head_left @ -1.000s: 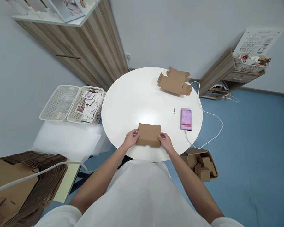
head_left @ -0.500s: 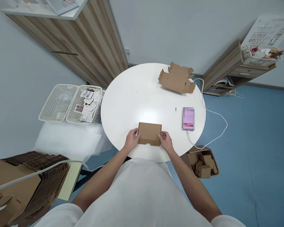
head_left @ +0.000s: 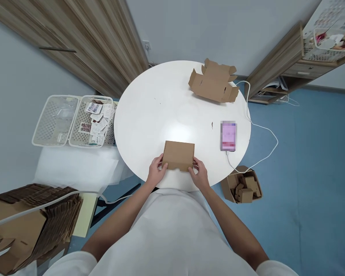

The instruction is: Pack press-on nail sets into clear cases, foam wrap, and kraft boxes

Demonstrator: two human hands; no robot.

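Note:
A small closed brown cardboard box [head_left: 178, 155] rests on the near part of the round white table [head_left: 161, 115]. My left hand [head_left: 156, 171] grips its near left corner with curled fingers. Gripping the near right corner in the same way is my right hand [head_left: 199, 173]. An unfolded, half-formed cardboard box [head_left: 212, 81] lies at the table's far right. A phone [head_left: 228, 135] with a white cable lies to the right of the closed box.
Two white mesh baskets [head_left: 71, 120] stand left of the table, one holding small packets. A stack of flat cardboard blanks [head_left: 31, 224] sits at lower left. An open carton [head_left: 241, 184] of small boxes sits on the blue floor at right. Wooden cabinets stand behind.
The head camera has tilted down and shifted, so the table sits higher in view. Both hands have slid to the box's near corners; the box stays on the table.

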